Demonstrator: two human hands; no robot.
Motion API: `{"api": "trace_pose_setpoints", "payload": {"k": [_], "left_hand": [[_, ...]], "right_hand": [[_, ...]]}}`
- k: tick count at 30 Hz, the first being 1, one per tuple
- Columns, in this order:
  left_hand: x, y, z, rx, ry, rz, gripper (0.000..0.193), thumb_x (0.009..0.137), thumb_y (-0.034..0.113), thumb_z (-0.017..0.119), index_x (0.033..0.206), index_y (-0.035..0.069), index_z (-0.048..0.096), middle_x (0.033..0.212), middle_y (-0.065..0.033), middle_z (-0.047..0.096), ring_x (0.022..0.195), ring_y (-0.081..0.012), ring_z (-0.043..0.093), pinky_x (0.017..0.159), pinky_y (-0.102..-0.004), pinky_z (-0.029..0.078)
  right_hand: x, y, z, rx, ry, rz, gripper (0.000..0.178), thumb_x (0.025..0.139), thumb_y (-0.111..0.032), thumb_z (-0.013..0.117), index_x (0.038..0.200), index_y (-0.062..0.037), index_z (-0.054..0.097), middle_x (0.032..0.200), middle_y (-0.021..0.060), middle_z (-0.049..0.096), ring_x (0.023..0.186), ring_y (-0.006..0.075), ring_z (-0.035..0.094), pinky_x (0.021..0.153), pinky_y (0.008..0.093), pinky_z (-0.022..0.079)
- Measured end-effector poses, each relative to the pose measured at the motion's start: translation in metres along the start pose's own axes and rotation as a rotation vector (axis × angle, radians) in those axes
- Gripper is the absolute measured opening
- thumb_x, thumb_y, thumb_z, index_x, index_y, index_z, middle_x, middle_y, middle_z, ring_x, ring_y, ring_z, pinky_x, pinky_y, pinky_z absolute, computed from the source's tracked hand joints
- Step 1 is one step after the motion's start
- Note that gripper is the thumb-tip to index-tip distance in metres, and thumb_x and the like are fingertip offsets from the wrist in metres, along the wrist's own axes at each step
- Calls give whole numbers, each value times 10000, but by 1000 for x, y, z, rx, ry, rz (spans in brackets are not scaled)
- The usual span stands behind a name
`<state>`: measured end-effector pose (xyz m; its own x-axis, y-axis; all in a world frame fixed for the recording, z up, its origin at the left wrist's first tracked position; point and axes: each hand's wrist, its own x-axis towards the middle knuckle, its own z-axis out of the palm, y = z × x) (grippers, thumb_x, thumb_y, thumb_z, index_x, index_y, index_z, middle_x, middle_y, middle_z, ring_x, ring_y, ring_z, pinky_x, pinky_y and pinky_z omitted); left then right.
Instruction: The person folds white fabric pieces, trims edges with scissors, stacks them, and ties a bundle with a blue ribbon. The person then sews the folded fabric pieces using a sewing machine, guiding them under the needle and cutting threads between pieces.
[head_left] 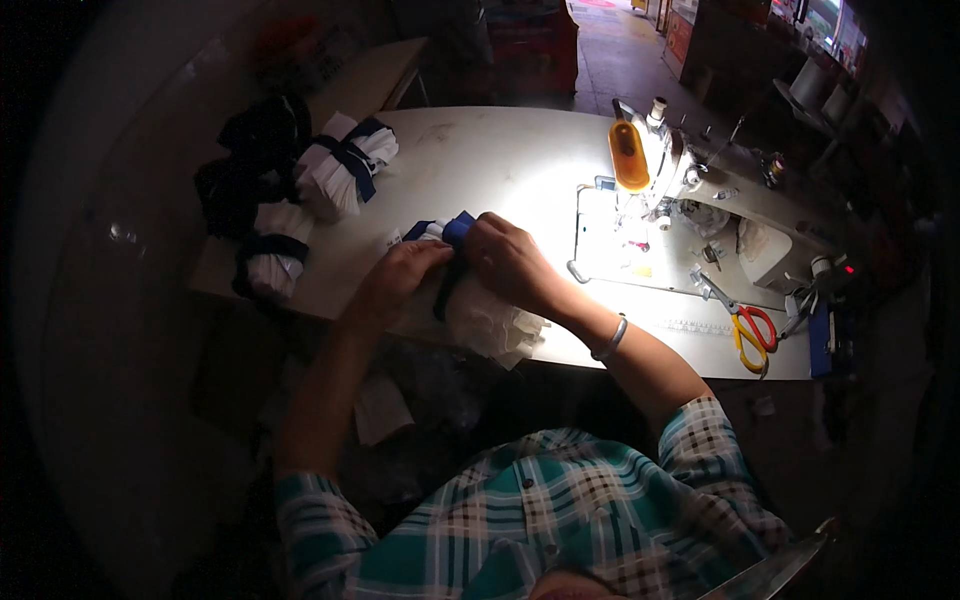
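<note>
A bundle of white cloth pieces (490,322) lies at the table's front edge, with a dark band around it and blue and white folds at its far end. Over the bundle's left side, my left hand (405,270) is closed, its thumb and fingertips pinched at the cloth. My right hand (505,258) bends over the top with its fingers closed on a blue cloth strip (459,229). The hands nearly meet, and the right one hides part of the band. Whether a knot lies between the fingertips is hidden.
White bundles with dark bands (335,170) and dark cloth (262,140) lie at the left of the white table (470,135). A lit sewing machine (740,195) stands at the right. Scissors with red and yellow handles (750,330) lie by a clear ruler (695,326).
</note>
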<state>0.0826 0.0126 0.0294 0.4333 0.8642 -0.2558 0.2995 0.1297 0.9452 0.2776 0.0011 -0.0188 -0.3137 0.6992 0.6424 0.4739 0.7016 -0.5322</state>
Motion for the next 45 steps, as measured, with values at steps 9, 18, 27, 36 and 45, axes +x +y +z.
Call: {"api": "trace_pose_setpoints", "payload": {"k": [9,18,27,36,45], "left_hand": [[6,-8,6,-20,18,-14,272,982,279,562,1089,38,633,937,-28,630,878,-123,585,833,-279,463],[11,-43,2,692,472,447,342,908,298,706,951,68,457,709,-89,502,618,-263,536,599,-372,463],[-4,-24,14,962,400,466,317,948,381,620,907,68,586,747,-120,666,664,-288,673,578,-408,511],[-16,-42,23,973,284,769,232,942,271,642,824,72,633,686,-102,652,577,-224,659,495,-340,515],[-12,-51,-7,1097,14,1052,378,929,323,655,644,121,511,545,-51,575,439,-145,576,390,-298,454]], "right_hand": [[6,-13,-6,-391,-127,-76,100,780,-119,662,793,-44,598,869,106,609,825,277,613,732,365,473],[-14,24,-39,-592,-458,-333,156,812,-191,648,708,-104,572,728,48,566,739,211,588,751,325,418],[-2,6,-40,277,-215,332,66,854,-6,602,907,0,640,751,62,623,642,126,579,559,254,470],[-5,-9,-60,1168,-405,764,114,1020,-117,490,1089,-32,522,823,35,559,595,45,536,447,191,402],[-10,-19,-83,536,-661,566,127,1009,-150,525,957,-45,475,740,57,474,677,170,474,640,322,426]]}}
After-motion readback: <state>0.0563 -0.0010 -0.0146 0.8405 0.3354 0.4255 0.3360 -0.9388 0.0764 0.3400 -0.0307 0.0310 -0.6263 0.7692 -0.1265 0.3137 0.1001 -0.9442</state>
